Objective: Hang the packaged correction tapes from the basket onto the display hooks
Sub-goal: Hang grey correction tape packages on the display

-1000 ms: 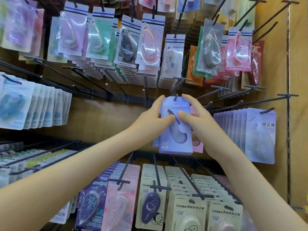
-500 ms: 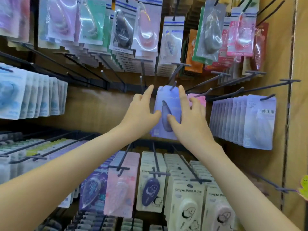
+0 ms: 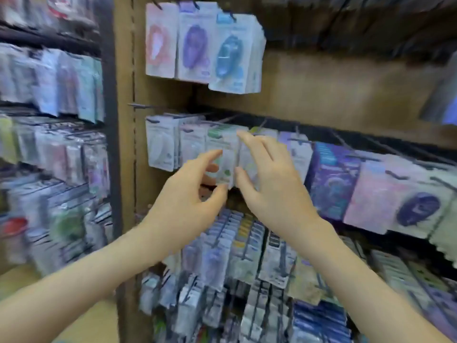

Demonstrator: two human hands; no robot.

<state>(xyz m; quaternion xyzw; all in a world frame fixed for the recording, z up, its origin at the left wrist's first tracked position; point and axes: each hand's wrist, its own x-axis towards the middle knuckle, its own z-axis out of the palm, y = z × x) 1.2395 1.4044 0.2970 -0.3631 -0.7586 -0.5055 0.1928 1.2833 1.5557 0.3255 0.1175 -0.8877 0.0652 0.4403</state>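
While the green-topped correction tape pack (image 3: 224,154) is hanging upright mid-rack, the left hand (image 3: 183,206) is bracketing its left edge with curled fingers, grip unclear, and the right hand (image 3: 274,189) is flanking it, fingers spread.

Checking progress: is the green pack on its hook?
Apparently on: green pack hangs level with neighbouring packs; blur hides how it hangs.
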